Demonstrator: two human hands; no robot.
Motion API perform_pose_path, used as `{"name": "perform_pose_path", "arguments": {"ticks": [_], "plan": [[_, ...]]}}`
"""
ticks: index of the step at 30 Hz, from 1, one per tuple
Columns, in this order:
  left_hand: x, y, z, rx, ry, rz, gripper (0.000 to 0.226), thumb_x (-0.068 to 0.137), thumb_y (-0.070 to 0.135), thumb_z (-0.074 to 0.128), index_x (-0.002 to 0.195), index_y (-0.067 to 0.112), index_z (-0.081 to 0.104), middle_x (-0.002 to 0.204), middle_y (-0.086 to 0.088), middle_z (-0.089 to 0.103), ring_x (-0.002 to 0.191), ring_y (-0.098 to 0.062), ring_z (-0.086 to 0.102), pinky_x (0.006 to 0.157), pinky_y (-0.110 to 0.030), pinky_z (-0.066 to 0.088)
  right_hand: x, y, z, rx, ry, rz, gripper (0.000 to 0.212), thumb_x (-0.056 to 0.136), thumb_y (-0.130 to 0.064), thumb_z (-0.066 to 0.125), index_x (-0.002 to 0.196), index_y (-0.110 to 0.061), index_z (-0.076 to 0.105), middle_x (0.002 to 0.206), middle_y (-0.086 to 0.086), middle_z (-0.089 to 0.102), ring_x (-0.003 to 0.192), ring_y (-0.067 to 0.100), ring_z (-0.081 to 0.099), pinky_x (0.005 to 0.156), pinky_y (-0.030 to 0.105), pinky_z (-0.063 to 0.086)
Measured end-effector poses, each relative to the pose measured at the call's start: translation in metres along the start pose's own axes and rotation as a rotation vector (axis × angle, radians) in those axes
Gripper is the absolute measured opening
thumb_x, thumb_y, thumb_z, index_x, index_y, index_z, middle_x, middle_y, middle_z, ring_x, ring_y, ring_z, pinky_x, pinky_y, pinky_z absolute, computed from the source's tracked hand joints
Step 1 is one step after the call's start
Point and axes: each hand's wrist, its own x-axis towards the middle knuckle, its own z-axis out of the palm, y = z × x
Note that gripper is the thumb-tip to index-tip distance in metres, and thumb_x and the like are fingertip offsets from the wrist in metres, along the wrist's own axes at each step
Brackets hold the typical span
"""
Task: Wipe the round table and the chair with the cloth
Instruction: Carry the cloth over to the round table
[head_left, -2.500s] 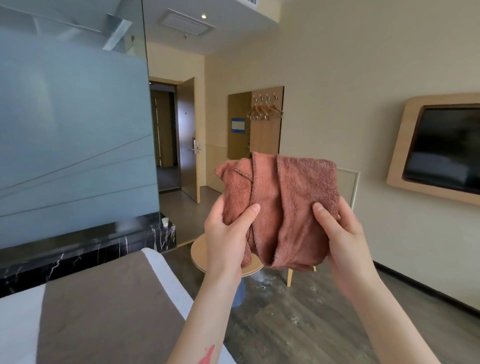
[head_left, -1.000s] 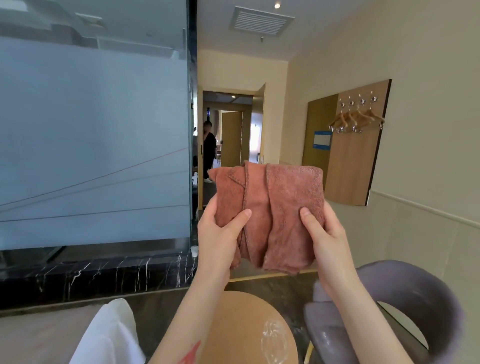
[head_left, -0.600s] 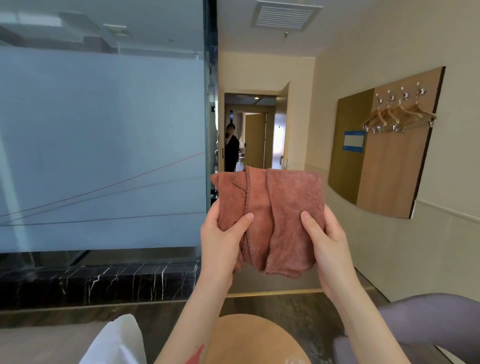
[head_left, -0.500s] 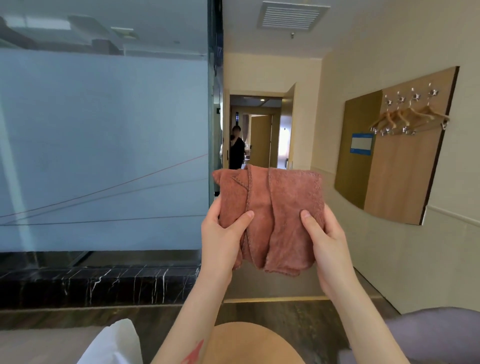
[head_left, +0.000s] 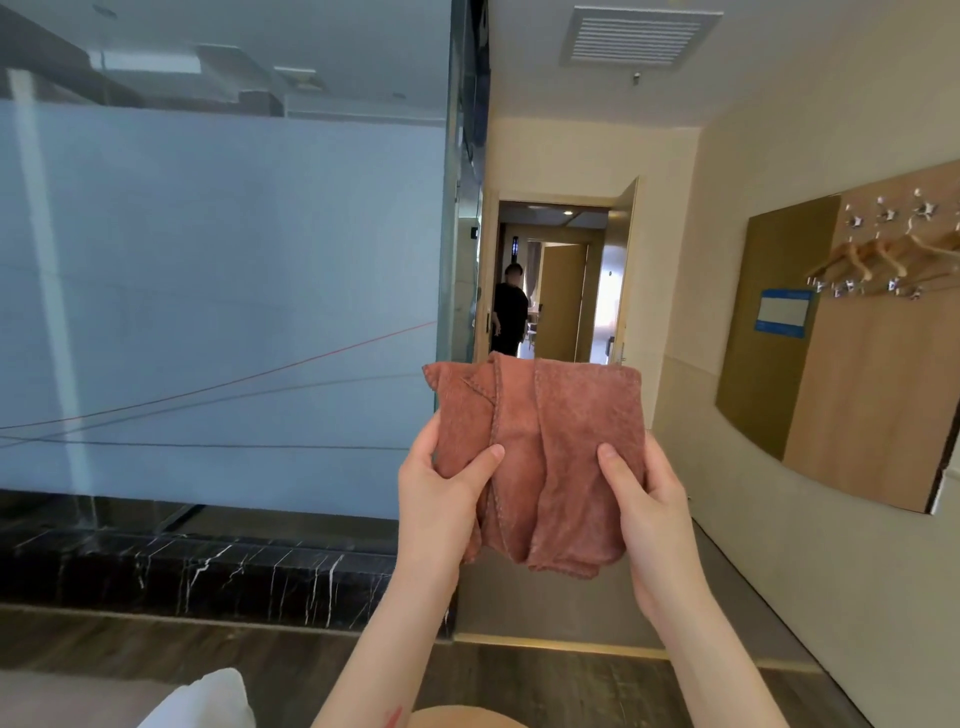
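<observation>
Up front, one folded cloth (head_left: 540, 457), both hands (head_left: 545, 493) gripping its sides.

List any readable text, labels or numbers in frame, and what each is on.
None readable.
Blue-bordered notice on the wall panel: print too blurred to read.
Cloth, held by left hand and right hand: no label visible.

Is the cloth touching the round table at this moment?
No, both hands hold the cloth up in the air, well above the round table.
</observation>
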Motion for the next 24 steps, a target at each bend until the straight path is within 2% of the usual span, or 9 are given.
{"name": "perform_pose_path", "arguments": {"ticks": [4, 7, 11, 16, 20, 24], "plan": [[0.019, -0.013, -0.005, 0.026, -0.004, -0.024, 0.044, 0.079, 0.001, 0.068, 0.119, 0.017, 0.060, 0.100, 0.003, 0.071, 0.091, -0.012, 0.068, 0.083, -0.034, 0.056, 0.012, 0.018, 0.009, 0.035, 0.016, 0.035, 0.023, 0.091, -0.027, 0.050, 0.109, -0.042, 0.050, 0.112, -0.014, 0.058, 0.101, 0.003, 0.057, 0.083, 0.025, 0.048], [0.031, -0.024, -0.010, 0.026, -0.004, -0.033, 0.044, 0.079, -0.001, 0.067, 0.117, 0.020, 0.060, 0.096, 0.007, 0.070, 0.087, -0.007, 0.068, 0.081, -0.030, 0.057, 0.019, 0.034, 0.014, 0.026, 0.022, 0.073, 0.031, 0.091, -0.027, 0.050, 0.122, -0.031, 0.050, 0.114, -0.011, 0.059, 0.104, 0.006, 0.057, 0.091, 0.031, 0.048], [0.039, -0.046, -0.017, 0.059, 0.009, -0.070, 0.046, 0.079, 0.001, 0.067, 0.122, 0.017, 0.058, 0.106, -0.001, 0.069, 0.096, -0.015, 0.067, 0.085, -0.035, 0.056, 0.026, 0.058, 0.019, -0.001, 0.026, 0.122, 0.032, 0.092, -0.027, 0.049, 0.124, -0.030, 0.050, 0.116, -0.010, 0.059, 0.106, 0.007, 0.056, 0.095, 0.035, 0.046], [0.040, -0.085, -0.031, 0.134, 0.037, -0.139, 0.045, 0.079, 0.002, 0.068, 0.119, 0.019, 0.057, 0.097, 0.010, 0.066, 0.090, -0.003, 0.063, 0.083, -0.026, 0.055, 0.021, 0.101, 0.022, -0.042, 0.036, 0.235, 0.036, 0.092, -0.026, 0.049, 0.128, -0.030, 0.047, 0.122, -0.006, 0.056, 0.109, 0.011, 0.055, 0.100, 0.038, 0.044], [0.030, -0.116, -0.043, 0.221, 0.077, -0.223, 0.050, 0.079, 0.002, 0.067, 0.126, 0.012, 0.054, 0.109, -0.002, 0.065, 0.097, -0.011, 0.062, 0.094, -0.037, 0.051, 0.007, 0.135, 0.023, -0.079, 0.042, 0.309, 0.033, 0.092, -0.021, 0.049, 0.125, -0.025, 0.051, 0.119, -0.004, 0.060, 0.110, 0.012, 0.056, 0.101, 0.037, 0.044], [0.027, -0.141, -0.051, 0.293, 0.105, -0.288, 0.052, 0.079, 0.006, 0.068, 0.128, 0.011, 0.052, 0.119, -0.008, 0.063, 0.108, -0.020, 0.060, 0.098, -0.044, 0.049, 0.000, 0.163, 0.021, -0.134, 0.059, 0.371, 0.036, 0.092, -0.023, 0.050, 0.128, -0.023, 0.049, 0.125, -0.001, 0.057, 0.114, 0.015, 0.054, 0.102, 0.041, 0.043]]}}
